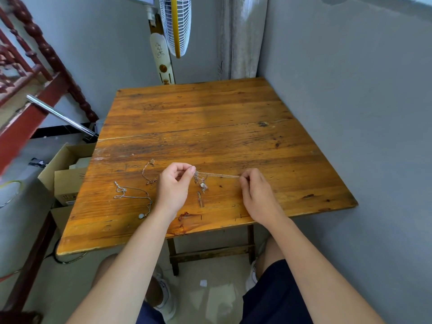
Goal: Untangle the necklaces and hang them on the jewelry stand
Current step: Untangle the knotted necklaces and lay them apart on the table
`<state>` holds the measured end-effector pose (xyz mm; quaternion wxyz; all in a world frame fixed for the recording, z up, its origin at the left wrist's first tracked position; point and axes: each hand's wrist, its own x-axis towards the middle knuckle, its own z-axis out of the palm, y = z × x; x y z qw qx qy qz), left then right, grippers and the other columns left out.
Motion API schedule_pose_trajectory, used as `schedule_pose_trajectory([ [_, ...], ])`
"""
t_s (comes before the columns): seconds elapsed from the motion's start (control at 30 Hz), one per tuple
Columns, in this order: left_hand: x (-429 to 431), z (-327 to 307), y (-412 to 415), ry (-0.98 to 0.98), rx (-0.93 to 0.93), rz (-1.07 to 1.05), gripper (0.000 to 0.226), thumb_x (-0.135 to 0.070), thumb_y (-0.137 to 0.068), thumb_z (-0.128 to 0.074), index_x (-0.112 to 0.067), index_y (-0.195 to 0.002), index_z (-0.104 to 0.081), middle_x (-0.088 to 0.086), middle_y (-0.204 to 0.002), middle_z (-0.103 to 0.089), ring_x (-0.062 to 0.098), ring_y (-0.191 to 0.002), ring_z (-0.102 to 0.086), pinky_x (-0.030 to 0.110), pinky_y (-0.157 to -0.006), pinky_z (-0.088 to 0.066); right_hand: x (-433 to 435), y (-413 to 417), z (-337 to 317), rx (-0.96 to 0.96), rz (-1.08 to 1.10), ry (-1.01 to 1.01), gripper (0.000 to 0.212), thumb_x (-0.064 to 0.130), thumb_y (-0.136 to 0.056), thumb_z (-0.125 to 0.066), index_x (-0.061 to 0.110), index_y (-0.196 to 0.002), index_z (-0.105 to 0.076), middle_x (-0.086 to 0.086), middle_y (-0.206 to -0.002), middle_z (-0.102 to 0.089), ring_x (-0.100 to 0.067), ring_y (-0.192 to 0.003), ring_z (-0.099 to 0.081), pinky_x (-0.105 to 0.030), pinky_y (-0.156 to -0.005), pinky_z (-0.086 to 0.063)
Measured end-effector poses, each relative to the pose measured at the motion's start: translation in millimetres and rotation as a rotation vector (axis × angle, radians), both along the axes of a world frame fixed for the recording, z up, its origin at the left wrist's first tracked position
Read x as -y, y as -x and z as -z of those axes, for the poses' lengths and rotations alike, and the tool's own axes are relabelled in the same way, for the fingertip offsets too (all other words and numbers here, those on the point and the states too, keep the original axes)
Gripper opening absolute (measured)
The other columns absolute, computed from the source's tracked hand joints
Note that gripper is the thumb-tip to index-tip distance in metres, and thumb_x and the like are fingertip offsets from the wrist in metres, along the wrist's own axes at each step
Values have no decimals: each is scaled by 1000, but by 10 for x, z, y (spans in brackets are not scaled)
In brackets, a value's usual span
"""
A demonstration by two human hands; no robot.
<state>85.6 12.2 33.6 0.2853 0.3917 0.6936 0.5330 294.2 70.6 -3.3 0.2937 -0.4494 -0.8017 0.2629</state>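
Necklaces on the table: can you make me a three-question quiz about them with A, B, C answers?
1. Where do the rose-gold chain and silver necklace lie? A) left of the left hand B) on the floor C) in a box
2. What colour is the silver necklace's pendant? A) black B) pale C) bright red
3. How is the held chain? A) coiled up B) hung on a stand C) stretched between both hands
Answers: 1 A, both lie on the table beside that hand. 2 B, it looks whitish. 3 C, the left hand and right hand each pinch it.
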Motion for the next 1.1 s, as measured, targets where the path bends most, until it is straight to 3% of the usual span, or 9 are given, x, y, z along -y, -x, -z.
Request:
schedule_pose_trajectory([
  [0.13,23,61,-26,28,6,18,6,-24,-93,-63,-21,-97,-67,-2,-92,-70,10,-88,-64,25,-76,-47,22,4,-6,-42,19,-13,7,24,-107,-36,20,-104,-40,0,-95,-56,-11,-82,-55,-22,-67,-44],
  [0.2,25,72,-32,31,22,13,6,-26,-93,-63,-22,-96,-66,-3,-91,-69,10,-85,-62,27,-73,-46,13,22,6,-14,8,-27,15,30,-105,-42,16,-112,-44,0,-103,-57,-11,-90,-54,-22,-76,-44],
  [0.3,50,69,-27,27,35,35,5,-25,-93,-62,-22,-96,-66,-2,-91,-69,7,-83,-61,26,-72,-44,7,28,33,55,-8,-30,42,37,-104,-44,13,-139,-42,-3,-131,-54,-13,-120,-49,-26,-100,-41],
  [0.37,75,67,-33,25,41,55,6,-23,-93,-63,-21,-98,-66,-1,-92,-70,4,-82,-61,24,-73,-45,14,17,39,87,-27,-74,48,39,-105,-44,16,-147,-39,-2,-137,-52,-14,-126,-46,-29,-104,-40],
  [0.5,96,69,-39,16,40,84,7,-22,-93,-64,-21,-98,-67,-2,-90,-71,-3,-78,-61,21,-72,-44,19,73,27,146,-85,-229,40,39,-103,-49,22,-139,-51,-1,-127,-57,-17,-118,-50,-39,-99,-46],
  [0.73,111,74,-30,16,52,101,7,-23,-91,-66,-21,-97,-68,-2,-90,-72,0,-79,-63,22,-72,-46,2,438,-17,112,-166,-206,23,37,-96,-62,24,-112,-71,2,-118,-62,-18,-114,-54,-41,-95,-46],
  [0.83,110,63,-22,10,74,102,7,-23,-90,-67,-19,-96,-68,-3,-85,-70,-3,-71,-59,20,-69,-44,-8,454,-24,-43,-112,-85,11,28,-100,-56,21,-103,-64,7,-103,-61,-11,-99,-56,-35,-86,-49],
  [0.93,104,42,-2,4,80,107,7,-22,-90,-67,-18,-96,-68,-1,-88,-71,0,-78,-63,16,-69,-46,26,444,-121,-253,-43,141,11,26,-104,-48,21,-102,-57,8,-93,-63,-6,-87,-59,-26,-77,-51],
  [1.1,81,50,9,1,209,65,9,-22,-95,-59,-19,-99,-66,-4,-93,-68,11,-88,-62,26,-78,-53,22,347,-281,-574,60,426,12,26,-105,-47,20,-100,-56,3,-79,-59,-11,-69,-61,-30,-70,-53],
])
